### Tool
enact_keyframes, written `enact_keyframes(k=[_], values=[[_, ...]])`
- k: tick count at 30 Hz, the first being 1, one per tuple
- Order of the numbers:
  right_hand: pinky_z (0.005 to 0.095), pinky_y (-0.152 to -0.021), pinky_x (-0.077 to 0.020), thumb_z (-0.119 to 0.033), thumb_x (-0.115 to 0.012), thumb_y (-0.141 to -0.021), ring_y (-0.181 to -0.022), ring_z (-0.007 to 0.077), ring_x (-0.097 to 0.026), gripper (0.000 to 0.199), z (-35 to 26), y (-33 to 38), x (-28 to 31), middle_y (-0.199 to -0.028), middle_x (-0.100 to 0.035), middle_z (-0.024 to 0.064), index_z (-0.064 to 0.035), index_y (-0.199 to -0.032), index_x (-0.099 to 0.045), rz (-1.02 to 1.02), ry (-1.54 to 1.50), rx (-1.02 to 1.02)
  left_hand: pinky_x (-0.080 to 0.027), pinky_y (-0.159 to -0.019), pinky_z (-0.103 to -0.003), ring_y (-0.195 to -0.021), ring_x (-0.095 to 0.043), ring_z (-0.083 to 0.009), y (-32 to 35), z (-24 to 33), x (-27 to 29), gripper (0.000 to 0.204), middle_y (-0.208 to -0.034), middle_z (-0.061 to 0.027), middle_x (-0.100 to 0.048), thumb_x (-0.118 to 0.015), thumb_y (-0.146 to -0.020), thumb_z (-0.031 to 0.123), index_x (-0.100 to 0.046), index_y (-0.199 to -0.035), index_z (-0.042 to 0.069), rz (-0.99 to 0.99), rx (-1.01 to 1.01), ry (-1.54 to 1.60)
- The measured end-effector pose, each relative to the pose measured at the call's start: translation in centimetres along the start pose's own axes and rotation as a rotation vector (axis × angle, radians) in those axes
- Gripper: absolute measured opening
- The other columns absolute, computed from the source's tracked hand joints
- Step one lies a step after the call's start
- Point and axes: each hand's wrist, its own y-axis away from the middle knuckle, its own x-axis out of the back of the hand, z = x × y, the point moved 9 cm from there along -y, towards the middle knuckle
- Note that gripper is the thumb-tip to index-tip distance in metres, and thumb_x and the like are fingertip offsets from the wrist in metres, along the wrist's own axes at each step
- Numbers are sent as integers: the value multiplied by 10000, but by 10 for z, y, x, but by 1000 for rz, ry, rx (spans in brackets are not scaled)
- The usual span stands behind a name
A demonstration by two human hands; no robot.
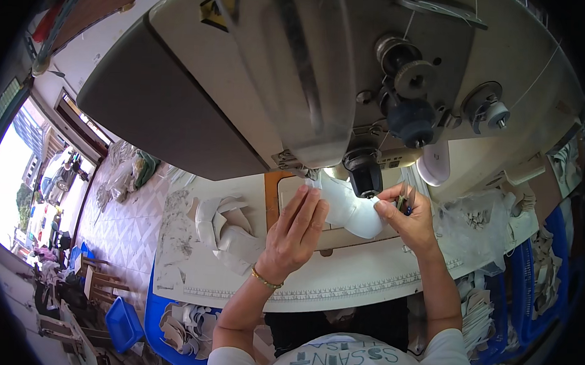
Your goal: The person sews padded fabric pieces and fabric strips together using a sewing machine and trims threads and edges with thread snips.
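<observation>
A white, curved sewing piece point(361, 219) lies under the head of a large sewing machine point(397, 174). My left hand point(292, 238) rests with its fingers stretched out together, the tips on the piece's left part beside the needle area. At the piece's right edge, my right hand point(409, 220) pinches it between thumb and forefinger. Small thread snips point(405, 199) are tucked within the same right hand, partly hidden by its fingers. The needle tip and the seam itself cannot be made out.
White cut pieces point(224, 228) lie on the table's left side, and a clear plastic bag point(477, 223) with small pieces sits at right. A printed ruler strip point(340, 287) follows the front edge. Blue bins point(158, 343) holding white pieces flank my seat.
</observation>
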Motion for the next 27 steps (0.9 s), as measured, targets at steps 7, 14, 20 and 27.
enact_keyframes(k=[7, 14, 20, 27], values=[[202, -617, -448, -167, -669, -808, -678, 65, -545, 187, -1, -8, -6, -760, -599, 8, -17, -901, -610, 11, -125, -61, -510, -818, -346, -1010, -560, -298, -7, -18, -4, 351, -1061, -131, -551, -625, -669, -54, -599, -1017, -23, 46, 63, 136], [175, -525, -435, -178, -666, -816, -610, 38, -517, 200, 4, -8, -9, -720, -563, -18, -12, -907, -601, 11, -189, -92, -500, -826, -354, -982, -568, -291, -7, -21, -5, 359, -1023, -127, -552, -598, -665, -91, -594, -1016, -18, 52, 99, 172], [165, -441, -369, -148, -663, -811, -523, 23, -455, 179, 3, -8, -11, -662, -535, -22, -20, -904, -579, 41, -203, -82, -501, -807, -358, -950, -586, -296, -4, -35, -5, 299, -979, -125, -582, -598, -664, -98, -620, -949, -10, 92, 237, 368], [171, -386, -282, -122, -664, -804, -449, 12, -377, 156, 5, -9, -13, -602, -494, -36, -35, -879, -558, 33, -237, -59, -494, -807, -338, -932, -595, -300, -4, -48, -2, 264, -953, -122, -596, -581, -653, -104, -632, -889, 3, 158, 323, 516]])
